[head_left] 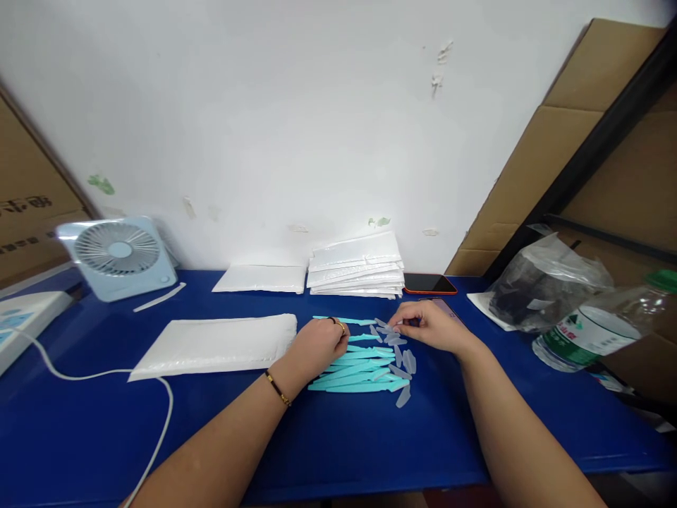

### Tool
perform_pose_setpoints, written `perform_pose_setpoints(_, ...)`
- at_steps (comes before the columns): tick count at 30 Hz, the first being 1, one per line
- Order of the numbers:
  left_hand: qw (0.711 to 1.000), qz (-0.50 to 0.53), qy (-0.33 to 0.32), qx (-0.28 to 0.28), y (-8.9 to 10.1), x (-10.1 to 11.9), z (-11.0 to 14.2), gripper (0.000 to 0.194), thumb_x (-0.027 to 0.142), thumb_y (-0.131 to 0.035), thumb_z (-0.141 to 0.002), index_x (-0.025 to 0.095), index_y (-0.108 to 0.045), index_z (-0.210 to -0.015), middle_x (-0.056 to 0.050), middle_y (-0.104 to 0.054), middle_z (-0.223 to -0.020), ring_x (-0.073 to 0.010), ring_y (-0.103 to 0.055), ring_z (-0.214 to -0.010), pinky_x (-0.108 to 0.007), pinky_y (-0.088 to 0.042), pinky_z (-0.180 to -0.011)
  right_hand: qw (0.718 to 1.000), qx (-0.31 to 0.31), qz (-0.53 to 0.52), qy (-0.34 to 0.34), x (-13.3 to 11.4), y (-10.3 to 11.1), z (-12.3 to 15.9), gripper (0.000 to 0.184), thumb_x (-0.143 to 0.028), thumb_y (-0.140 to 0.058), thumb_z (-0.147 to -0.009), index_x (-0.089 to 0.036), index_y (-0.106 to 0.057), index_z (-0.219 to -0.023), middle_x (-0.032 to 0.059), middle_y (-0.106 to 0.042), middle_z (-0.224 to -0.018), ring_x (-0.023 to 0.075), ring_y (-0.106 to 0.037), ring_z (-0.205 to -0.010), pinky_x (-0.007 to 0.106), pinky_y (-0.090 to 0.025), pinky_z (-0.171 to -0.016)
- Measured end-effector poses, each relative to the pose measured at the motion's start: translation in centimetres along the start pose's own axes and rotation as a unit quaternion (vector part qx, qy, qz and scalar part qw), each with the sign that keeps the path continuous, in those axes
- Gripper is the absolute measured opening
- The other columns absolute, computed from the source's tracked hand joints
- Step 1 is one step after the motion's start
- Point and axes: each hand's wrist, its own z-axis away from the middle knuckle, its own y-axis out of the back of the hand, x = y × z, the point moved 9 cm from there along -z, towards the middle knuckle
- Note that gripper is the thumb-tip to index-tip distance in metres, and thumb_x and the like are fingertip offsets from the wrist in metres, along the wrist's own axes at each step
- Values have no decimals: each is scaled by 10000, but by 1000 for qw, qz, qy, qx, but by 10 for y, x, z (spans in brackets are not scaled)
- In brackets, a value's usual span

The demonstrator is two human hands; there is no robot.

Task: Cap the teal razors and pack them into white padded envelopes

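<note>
Several teal eyebrow razors (360, 368) lie side by side in a loose row on the blue table, their heads pointing right. Along those heads are scattered several small translucent blade caps (409, 361). My left hand (320, 347), with a ring and a bracelet, is closed over the handle end of a razor in the upper part of the row; its fingertips are partly hidden. At the top of the cap pile, my right hand (431, 324) is closed in a pinch, with a translucent cap at its fingertips.
A white padded mailer (222, 344) lies left of the razors. A stack of mailers (355, 267) and another mailer (259, 278) rest by the wall. A phone (429, 283), a blue fan (119, 254), a white cable (168, 409) and a large bottle (597, 331) are around them.
</note>
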Motion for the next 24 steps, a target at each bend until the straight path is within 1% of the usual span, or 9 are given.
perform_pose_setpoints(2, 1000, 5, 7, 9, 3, -3, 0, 227, 184, -399, -849, 165, -566, -697, -33, -605, -685, -151, -560, -641, -252, -366, -600, 1000, -15, -9, -2, -1, -5, -1, 206, -332, -559, -798, -196, -702, -856, 53, -661, -832, 150, -584, -706, 238, -424, -583)
perform_pose_setpoints(9, 1000, 13, 3, 24, 4, -4, 0, 210, 186, -411, -859, 171, -542, -696, -12, -581, -671, -136, -542, -629, -245, -355, -597, 1000, -19, -21, 2, -2, -15, -2, 210, -327, -538, -819, -208, -701, -879, 54, -651, -862, 147, -585, -708, 242, -436, -590)
perform_pose_setpoints(14, 999, 34, -7, 25, 2, -4, 1, 225, 219, -388, -890, 176, -570, -764, -19, -598, -726, -147, -565, -696, -252, -375, -642, 999, -28, -21, 19, -8, -25, -6, 209, -324, -544, -821, -210, -698, -905, 46, -647, -849, 141, -581, -691, 242, -433, -595)
perform_pose_setpoints(16, 999, 37, -5, 24, 2, -6, 1, 226, 226, -383, -896, 180, -577, -791, -21, -602, -749, -150, -568, -712, -256, -379, -650, 999, -25, -19, 19, -8, -24, -6, 206, -322, -546, -819, -209, -699, -900, 45, -649, -845, 142, -582, -693, 244, -433, -598)
perform_pose_setpoints(21, 998, 38, 7, 39, 5, -14, 2, 228, 236, -370, -903, 178, -564, -799, -23, -596, -782, -147, -559, -714, -261, -386, -657, 1000, 8, -15, 0, -5, -8, -3, 208, -327, -553, -814, -199, -698, -888, 57, -660, -863, 157, -591, -732, 236, -420, -570)
perform_pose_setpoints(24, 998, 47, 6, 42, 5, -14, 2, 227, 240, -369, -905, 179, -562, -802, -20, -594, -788, -145, -558, -719, -260, -390, -661, 1000, 5, -18, 5, -6, -10, -3, 216, -333, -549, -815, -197, -698, -890, 60, -659, -866, 156, -588, -728, 236, -422, -568)
